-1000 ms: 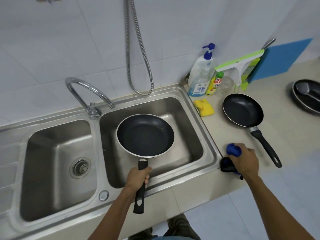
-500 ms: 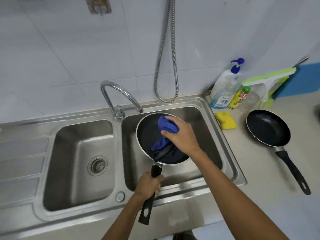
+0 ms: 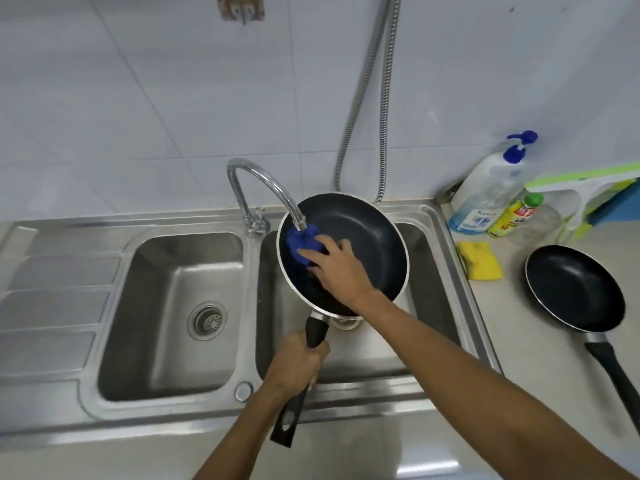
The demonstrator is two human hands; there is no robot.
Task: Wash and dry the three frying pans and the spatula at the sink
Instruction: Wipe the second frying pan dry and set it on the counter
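Note:
A black frying pan (image 3: 370, 237) is tilted up over the right sink basin (image 3: 426, 327), its rim just under the faucet spout. My left hand (image 3: 294, 365) grips its black handle. My right hand (image 3: 337, 268) presses a blue cloth (image 3: 303, 242) against the pan's inside at the left, fingers spread over the cloth. A second black frying pan (image 3: 575, 292) lies on the counter at the right, handle toward the front. The third pan and the spatula are out of view.
The curved faucet (image 3: 256, 181) arches over the held pan. The left basin (image 3: 173, 317) has a drain strainer. A yellow sponge (image 3: 479, 259), a soap pump bottle (image 3: 485, 199), a small yellow bottle (image 3: 512, 216) and a green-edged squeegee (image 3: 581, 192) stand at the counter's back. A metal hose (image 3: 374, 109) hangs on the wall.
My right hand brought the blue cloth from the counter into the pan and wiped toward its left side. The pan has tilted up toward the faucet.

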